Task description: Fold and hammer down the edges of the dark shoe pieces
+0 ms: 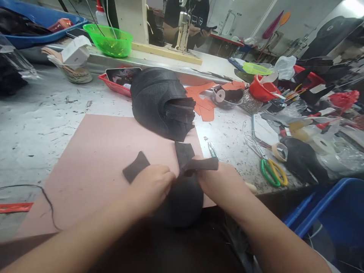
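Observation:
My left hand [159, 182] is closed on the edge of a black piece [184, 201] that hangs over the table's front edge. My right hand [209, 176] is closed at the other side of the same piece, near its dark upright strips [202, 164]. The fingertips of both hands are partly hidden. A small dark piece [136, 167] shows just beyond my left hand, over the pink sheet [93, 151]. Farther back lies a stack of black cut pieces [159, 102], overlapping the sheet's far edge.
Scissors with green and yellow handles [273, 172] and small snips [212, 149] lie to the right. A tape roll [280, 151], red bowl [263, 89] and green basket [109, 41] stand around. A blue chair [335, 220] is at lower right; a person [187, 22] is beyond the table.

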The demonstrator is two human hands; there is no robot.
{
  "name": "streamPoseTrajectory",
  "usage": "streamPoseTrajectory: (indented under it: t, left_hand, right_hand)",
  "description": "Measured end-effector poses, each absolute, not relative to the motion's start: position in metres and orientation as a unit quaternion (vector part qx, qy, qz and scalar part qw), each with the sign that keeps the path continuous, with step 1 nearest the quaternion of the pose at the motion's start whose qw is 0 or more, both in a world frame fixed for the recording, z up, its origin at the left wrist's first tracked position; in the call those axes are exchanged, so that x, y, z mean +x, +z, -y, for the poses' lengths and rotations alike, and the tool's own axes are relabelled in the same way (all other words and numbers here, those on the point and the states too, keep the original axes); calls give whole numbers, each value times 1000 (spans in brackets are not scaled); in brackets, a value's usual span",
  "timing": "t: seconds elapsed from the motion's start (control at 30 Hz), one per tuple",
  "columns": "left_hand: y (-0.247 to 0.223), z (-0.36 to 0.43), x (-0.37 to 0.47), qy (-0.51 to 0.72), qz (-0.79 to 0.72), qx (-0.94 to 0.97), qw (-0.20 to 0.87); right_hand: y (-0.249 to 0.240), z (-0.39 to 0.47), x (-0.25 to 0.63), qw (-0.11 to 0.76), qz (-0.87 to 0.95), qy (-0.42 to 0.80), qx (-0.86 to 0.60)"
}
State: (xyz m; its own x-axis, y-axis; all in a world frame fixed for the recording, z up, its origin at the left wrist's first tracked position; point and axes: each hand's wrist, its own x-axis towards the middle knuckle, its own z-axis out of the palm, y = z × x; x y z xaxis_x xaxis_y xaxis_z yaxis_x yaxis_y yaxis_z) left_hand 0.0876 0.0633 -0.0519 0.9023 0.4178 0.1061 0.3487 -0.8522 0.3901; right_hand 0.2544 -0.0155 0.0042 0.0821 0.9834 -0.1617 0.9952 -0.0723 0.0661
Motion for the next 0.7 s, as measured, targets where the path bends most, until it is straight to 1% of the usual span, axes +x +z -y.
streamPoseTrajectory:
  t: [0.07, 0.17, 0.33, 0.53, 0.7]
  left_hand:
    - [-57, -50, 99, 110, -221, 953, 178]
    - [-64, -43, 100, 147, -230, 947, 166]
    - [-65, -51, 90, 212, -185, 945, 169]
    - [-52, -48, 92, 201, -118, 972, 24]
    - [-49, -48, 92, 172, -108, 979, 12]
  right_hand:
    - [1, 20, 261, 84, -662, -29, 744]
    - [-5, 25, 265, 94, -654, -49, 749]
    - [-4, 26, 265, 84, -654, -51, 750]
    - [0, 25, 264, 51, -680, -49, 730]
    - [1, 24, 265, 24, -697, -64, 714]
